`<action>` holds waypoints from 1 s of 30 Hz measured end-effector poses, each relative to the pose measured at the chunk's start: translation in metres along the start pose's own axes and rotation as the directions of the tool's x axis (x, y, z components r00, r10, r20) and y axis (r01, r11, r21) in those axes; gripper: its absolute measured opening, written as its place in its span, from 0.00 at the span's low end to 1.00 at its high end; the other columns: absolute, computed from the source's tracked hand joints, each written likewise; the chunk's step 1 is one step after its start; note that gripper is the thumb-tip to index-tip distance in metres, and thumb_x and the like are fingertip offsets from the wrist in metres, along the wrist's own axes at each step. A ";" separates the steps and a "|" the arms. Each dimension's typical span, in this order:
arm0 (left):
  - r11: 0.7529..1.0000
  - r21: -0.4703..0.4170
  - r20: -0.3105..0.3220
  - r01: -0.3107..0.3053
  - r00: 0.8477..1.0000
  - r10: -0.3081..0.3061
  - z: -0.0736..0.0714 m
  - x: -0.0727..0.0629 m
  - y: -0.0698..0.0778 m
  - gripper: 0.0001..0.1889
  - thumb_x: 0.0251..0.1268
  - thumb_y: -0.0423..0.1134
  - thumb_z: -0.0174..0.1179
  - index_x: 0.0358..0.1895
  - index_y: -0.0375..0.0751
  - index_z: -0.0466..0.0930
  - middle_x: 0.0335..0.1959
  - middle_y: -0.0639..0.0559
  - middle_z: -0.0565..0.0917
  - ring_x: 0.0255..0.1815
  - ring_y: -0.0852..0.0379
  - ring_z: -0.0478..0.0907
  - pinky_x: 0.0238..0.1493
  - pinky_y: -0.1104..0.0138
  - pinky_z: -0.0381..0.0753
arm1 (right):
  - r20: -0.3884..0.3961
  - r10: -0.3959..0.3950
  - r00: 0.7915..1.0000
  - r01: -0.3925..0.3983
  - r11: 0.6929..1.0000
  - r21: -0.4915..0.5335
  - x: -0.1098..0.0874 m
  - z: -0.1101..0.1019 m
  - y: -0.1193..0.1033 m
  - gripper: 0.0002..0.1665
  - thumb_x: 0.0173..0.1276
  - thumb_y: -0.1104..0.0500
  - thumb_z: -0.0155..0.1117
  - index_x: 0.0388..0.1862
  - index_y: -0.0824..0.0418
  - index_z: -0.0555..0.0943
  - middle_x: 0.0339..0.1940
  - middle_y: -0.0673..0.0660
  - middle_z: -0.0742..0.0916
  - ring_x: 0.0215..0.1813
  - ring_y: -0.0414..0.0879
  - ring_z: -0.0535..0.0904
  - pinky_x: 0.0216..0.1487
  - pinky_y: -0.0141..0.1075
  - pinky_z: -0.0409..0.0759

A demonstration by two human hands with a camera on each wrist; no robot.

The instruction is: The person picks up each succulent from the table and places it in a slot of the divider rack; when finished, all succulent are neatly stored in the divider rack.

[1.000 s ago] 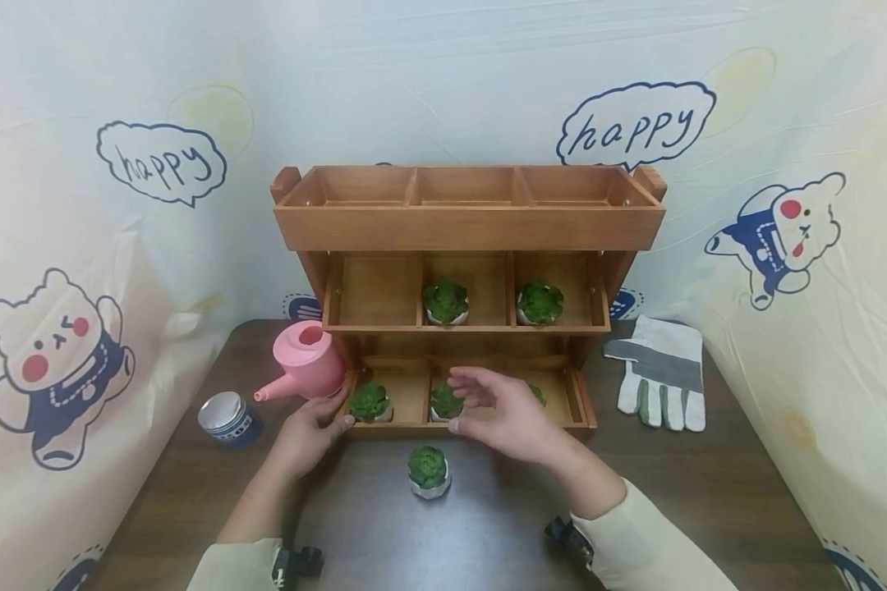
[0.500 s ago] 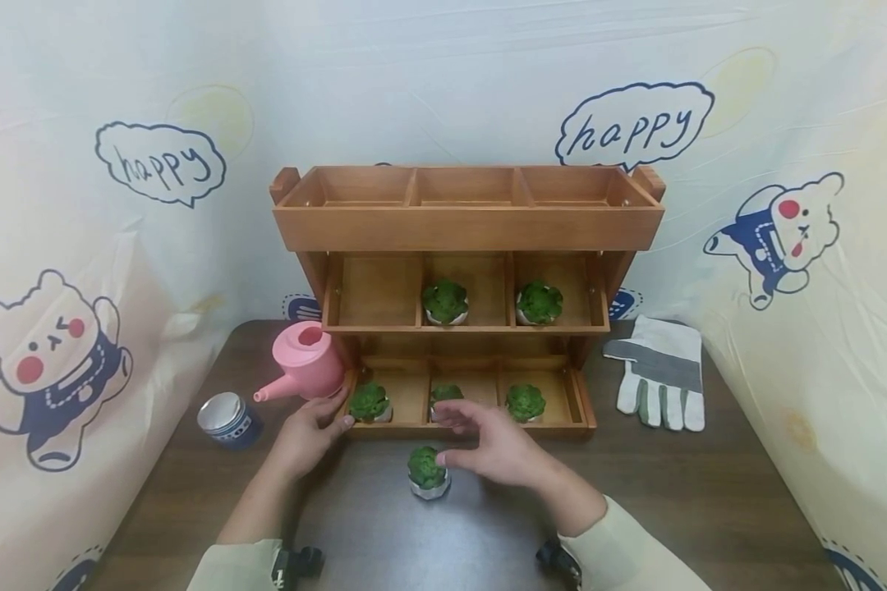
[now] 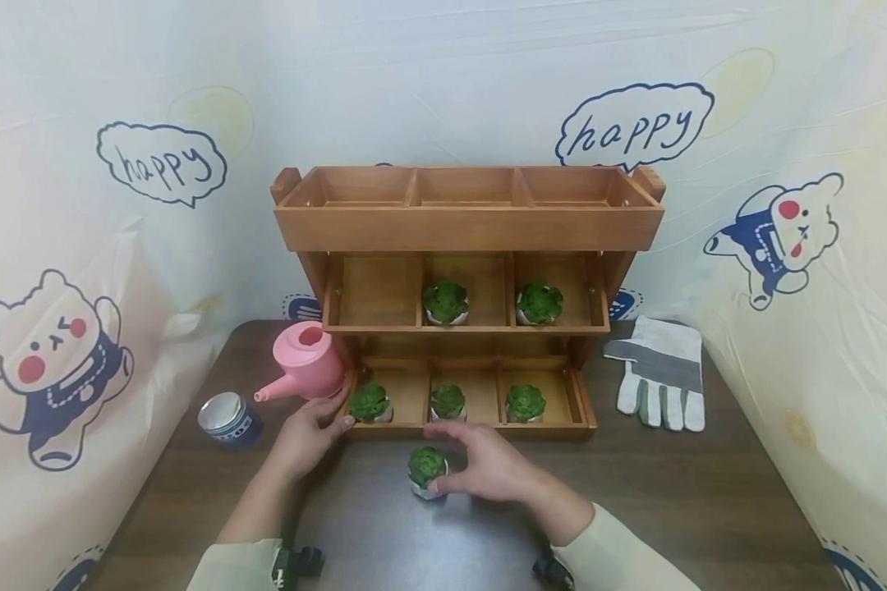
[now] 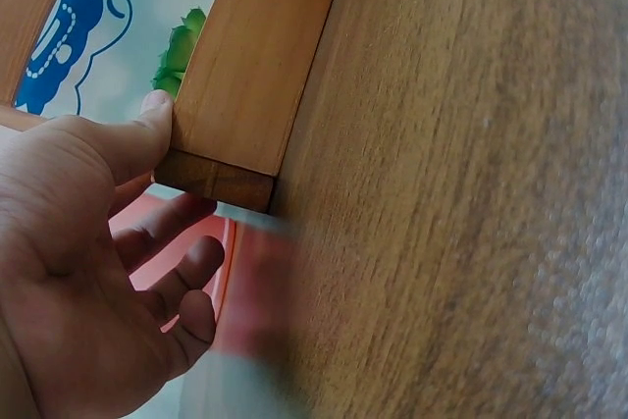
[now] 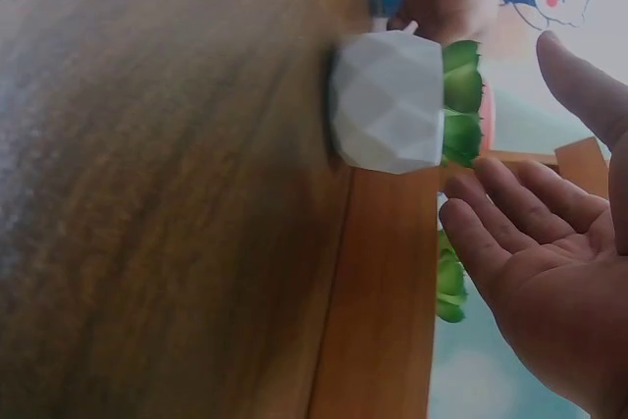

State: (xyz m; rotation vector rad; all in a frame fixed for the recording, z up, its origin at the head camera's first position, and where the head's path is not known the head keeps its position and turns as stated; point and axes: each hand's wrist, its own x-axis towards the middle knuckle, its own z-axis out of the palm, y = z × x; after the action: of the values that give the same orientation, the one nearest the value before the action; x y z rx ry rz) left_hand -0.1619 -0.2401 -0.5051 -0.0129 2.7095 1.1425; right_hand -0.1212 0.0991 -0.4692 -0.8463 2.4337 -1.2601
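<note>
A small green succulent in a white faceted pot (image 3: 426, 466) stands upright on the table in front of a three-tier wooden shelf (image 3: 469, 230). My right hand (image 3: 494, 465) is just right of this plant, thumb and fingers spread; in the right wrist view the fingers (image 5: 481, 233) are beside the leaves. With my left hand (image 3: 307, 442) I hold the front left corner of the bottom tier, as the thumb (image 4: 147, 139) on its edge shows in the left wrist view. Potted succulents (image 3: 369, 402) occupy the bottom tier's three compartments, and two more plants (image 3: 540, 303) sit in the middle tier.
To the left of the shelf stand a pink watering can (image 3: 307, 359) and a blue tin with a silver lid (image 3: 229, 420). A white and grey work glove (image 3: 661, 373) lies at the right. Printed cloth (image 3: 443, 82) hangs behind the table.
My right hand has come down and left from the bottom tier to the succulent on the table, uncovering the plants behind it. The left hand has stayed at the shelf corner.
</note>
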 end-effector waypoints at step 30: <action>1.000 0.007 0.000 0.003 1.000 -0.003 0.001 0.000 -0.002 0.40 0.69 0.66 0.62 0.81 0.65 0.61 0.82 0.45 0.62 0.80 0.33 0.58 0.69 0.29 0.60 | 0.018 0.039 0.999 -0.035 0.984 -0.172 0.008 0.026 0.025 0.46 0.48 0.56 0.86 0.69 0.54 0.79 0.61 0.48 0.86 0.62 0.43 0.81 0.67 0.40 0.76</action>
State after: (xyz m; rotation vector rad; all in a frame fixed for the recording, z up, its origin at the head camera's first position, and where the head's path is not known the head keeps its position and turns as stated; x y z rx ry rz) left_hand -0.1615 -0.2409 -0.5068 -0.0165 2.7127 1.1327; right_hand -0.1242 0.0883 -0.5041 -0.8494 2.5566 -1.0338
